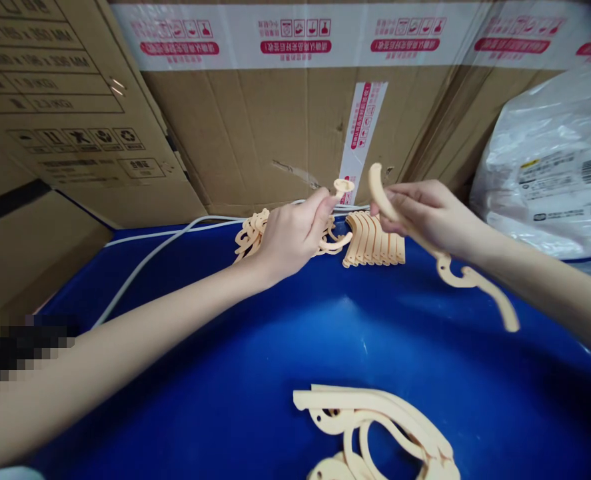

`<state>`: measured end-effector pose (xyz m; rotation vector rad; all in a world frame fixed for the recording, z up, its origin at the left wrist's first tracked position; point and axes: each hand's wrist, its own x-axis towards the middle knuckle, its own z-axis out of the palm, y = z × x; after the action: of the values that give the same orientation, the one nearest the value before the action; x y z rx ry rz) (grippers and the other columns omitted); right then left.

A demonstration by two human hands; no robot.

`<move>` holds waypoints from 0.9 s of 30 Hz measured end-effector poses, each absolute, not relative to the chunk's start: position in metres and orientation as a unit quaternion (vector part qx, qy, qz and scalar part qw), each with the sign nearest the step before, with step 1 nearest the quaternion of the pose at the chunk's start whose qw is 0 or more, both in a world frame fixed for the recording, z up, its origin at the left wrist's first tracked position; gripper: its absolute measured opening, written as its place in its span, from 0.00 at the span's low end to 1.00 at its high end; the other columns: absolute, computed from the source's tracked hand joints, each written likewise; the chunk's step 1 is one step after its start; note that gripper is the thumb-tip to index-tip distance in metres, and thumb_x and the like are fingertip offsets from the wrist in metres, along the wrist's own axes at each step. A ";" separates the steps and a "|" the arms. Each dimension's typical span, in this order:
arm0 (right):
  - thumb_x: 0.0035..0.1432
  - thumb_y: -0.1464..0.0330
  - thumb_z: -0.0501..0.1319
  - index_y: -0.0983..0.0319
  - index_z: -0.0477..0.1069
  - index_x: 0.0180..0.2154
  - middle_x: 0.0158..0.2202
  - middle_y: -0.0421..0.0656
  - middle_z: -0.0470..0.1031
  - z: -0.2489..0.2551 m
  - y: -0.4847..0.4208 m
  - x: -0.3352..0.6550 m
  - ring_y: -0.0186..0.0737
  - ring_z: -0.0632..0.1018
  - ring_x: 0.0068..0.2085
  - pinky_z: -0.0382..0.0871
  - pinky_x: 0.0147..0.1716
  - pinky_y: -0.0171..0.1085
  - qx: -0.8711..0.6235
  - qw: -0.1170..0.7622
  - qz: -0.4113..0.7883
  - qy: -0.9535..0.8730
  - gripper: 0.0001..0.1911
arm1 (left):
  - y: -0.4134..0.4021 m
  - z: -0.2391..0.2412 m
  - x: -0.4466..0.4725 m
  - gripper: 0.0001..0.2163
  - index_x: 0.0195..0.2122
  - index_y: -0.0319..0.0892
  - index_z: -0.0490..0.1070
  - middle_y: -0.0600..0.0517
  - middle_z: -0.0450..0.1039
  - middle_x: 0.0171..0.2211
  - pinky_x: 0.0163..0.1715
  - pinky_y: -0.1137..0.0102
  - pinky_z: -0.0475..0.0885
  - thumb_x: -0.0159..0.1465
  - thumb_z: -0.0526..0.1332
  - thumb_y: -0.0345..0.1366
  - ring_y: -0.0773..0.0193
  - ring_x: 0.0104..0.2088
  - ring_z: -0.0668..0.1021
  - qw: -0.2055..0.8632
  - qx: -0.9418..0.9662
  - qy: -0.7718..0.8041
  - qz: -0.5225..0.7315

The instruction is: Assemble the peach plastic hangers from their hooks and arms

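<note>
My left hand point(292, 230) is closed around a cream plastic hook piece point(344, 187); its flat round end sticks out above the thumb, and the fingers hide the middle. In my right hand point(432, 213) is a long cream plastic hanger arm point(495, 300), pinched near its upper end, with a notched lower part hanging below the wrist. Behind the left hand lies a heap of cream hook pieces point(250, 233), partly covered by it. A neat row of curved cream hanger arms point(375, 240) lies between the hands. Closer to me is a stack of similar parts point(375, 400), cut off by the frame.
The blue work surface point(225, 373) carries these parts. Cardboard boxes point(275, 120) wall off the back, and another box point(75, 100) stands at left. A white cable point(150, 270) curves across the left side. A plastic-wrapped package point(555, 167) sits at back right.
</note>
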<state>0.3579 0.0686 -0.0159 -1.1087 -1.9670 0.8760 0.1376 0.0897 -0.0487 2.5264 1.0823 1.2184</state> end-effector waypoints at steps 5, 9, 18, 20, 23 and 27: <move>0.67 0.73 0.48 0.64 0.69 0.38 0.19 0.36 0.65 -0.009 0.068 0.357 0.29 0.61 0.19 0.51 0.19 0.32 -0.465 0.461 0.469 -0.593 0.12 | 0.119 -0.054 0.148 0.20 0.32 0.41 0.73 0.50 0.74 0.26 0.30 0.69 0.63 0.73 0.46 0.42 0.61 0.29 0.75 0.068 0.827 0.525 0.190; 0.63 0.74 0.50 0.61 0.67 0.39 0.23 0.39 0.74 -0.006 0.063 0.357 0.29 0.65 0.17 0.53 0.16 0.31 -0.461 0.534 0.463 -0.537 0.08 | 0.118 -0.047 0.146 0.17 0.45 0.38 0.73 0.46 0.77 0.31 0.37 0.64 0.68 0.72 0.50 0.44 0.54 0.35 0.79 0.046 0.812 0.550 0.192; 0.50 0.71 0.67 0.61 0.69 0.32 0.32 0.44 0.80 -0.008 0.066 0.372 0.37 0.79 0.31 0.71 0.31 0.36 -0.489 0.555 0.247 -0.626 0.08 | 0.079 -0.017 0.146 0.11 0.33 0.39 0.68 0.50 0.77 0.30 0.29 0.74 0.73 0.73 0.53 0.34 0.68 0.27 0.79 0.627 0.588 0.407 0.309; 0.53 0.67 0.67 0.62 0.73 0.34 0.32 0.44 0.80 -0.009 0.069 0.375 0.37 0.78 0.31 0.69 0.31 0.36 -0.521 0.447 0.112 -0.719 0.07 | 0.075 -0.014 0.146 0.08 0.36 0.39 0.65 0.51 0.77 0.29 0.20 0.76 0.69 0.73 0.51 0.30 0.70 0.21 0.76 0.627 0.555 0.426 0.343; 0.62 0.62 0.61 0.62 0.75 0.41 0.35 0.46 0.81 -0.013 0.069 0.372 0.41 0.79 0.32 0.65 0.29 0.36 -0.501 0.273 -0.088 -0.817 0.11 | 0.073 -0.009 0.146 0.08 0.36 0.41 0.62 0.53 0.75 0.23 0.10 0.78 0.57 0.73 0.49 0.29 0.72 0.12 0.68 0.624 0.569 0.424 0.327; 0.68 0.58 0.53 0.61 0.74 0.37 0.25 0.45 0.77 -0.019 0.066 0.353 0.39 0.74 0.24 0.49 0.23 0.36 -0.491 0.161 -0.184 -0.836 0.16 | 0.072 -0.010 0.150 0.09 0.36 0.42 0.62 0.56 0.69 0.18 0.10 0.79 0.52 0.73 0.46 0.31 0.74 0.10 0.61 0.634 0.571 0.427 0.298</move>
<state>0.3531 0.0655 -0.0191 -1.4027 -2.3859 -0.5265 0.1495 0.0720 -0.0096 1.3066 0.9773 0.6812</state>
